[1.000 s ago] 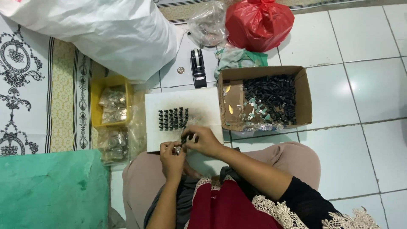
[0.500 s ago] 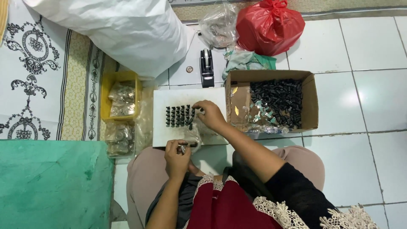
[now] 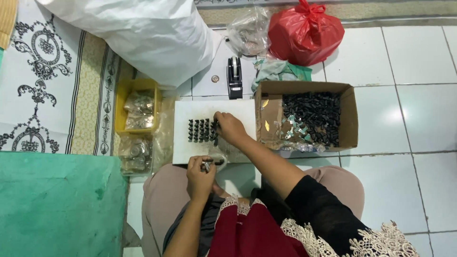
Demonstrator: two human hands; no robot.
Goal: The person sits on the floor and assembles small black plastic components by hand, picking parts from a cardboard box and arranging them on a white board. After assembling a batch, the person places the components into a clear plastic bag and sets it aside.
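Near side, left hand (image 3: pixel 200 175) is pinching a few small parts (image 3: pixel 207 165); farther out, right hand (image 3: pixel 230 127) fingers grip a black piece at the rows (image 3: pixel 202 130) on the white board (image 3: pixel 190 152). One sloppy nudge probably topples them.

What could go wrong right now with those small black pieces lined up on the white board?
The right hand works right against the rows of black pieces; a slip might topple them. The left hand grips small parts near the white board edge; one might drop into the lap.
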